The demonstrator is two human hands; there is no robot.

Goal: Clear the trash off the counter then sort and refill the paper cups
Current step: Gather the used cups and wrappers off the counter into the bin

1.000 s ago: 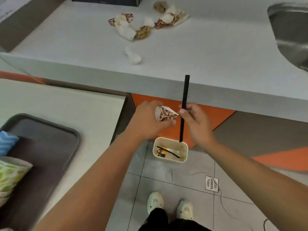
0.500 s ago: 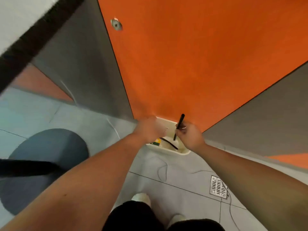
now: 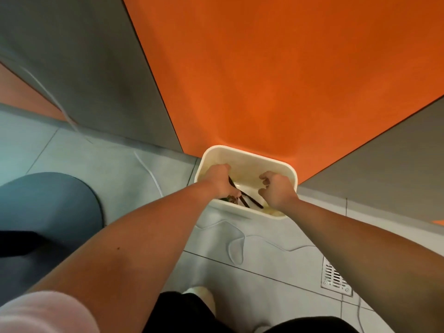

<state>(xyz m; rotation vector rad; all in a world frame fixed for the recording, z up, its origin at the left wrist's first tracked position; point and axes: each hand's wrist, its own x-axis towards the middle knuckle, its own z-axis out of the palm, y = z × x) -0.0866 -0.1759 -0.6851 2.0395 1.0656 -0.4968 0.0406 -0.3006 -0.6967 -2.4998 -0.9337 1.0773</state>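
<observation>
Head view: cream trash bin (image 3: 245,213) on the tiled floor, pressed up against the orange cabinet panel (image 3: 276,75), mouth upward. Inside, two black straws (image 3: 249,200) lying crossed on the bottom, plus a scrap of patterned paper trash (image 3: 231,200) at the near-left corner, right under the left hand. Left hand (image 3: 222,181) lowered into the bin's left side, fingers bent downward just above that scrap; impossible to tell whether gripping it or already let go. Right hand (image 3: 276,188) over the bin's right side, fingers loosely curled with nothing between them, apart from the straws below. Judged from this: one load of trash delivered or being delivered, so the clearing step partly done at best. Counter out of sight here, hence no way to say how much trash remains up there. Sorting and refilling the paper cups not yet begun, with no cups visible. Further out: a floor drain (image 3: 335,277) at lower right, a thin cable (image 3: 236,251) snaking across the tiles, a dark round stool seat (image 3: 48,212) at left.
</observation>
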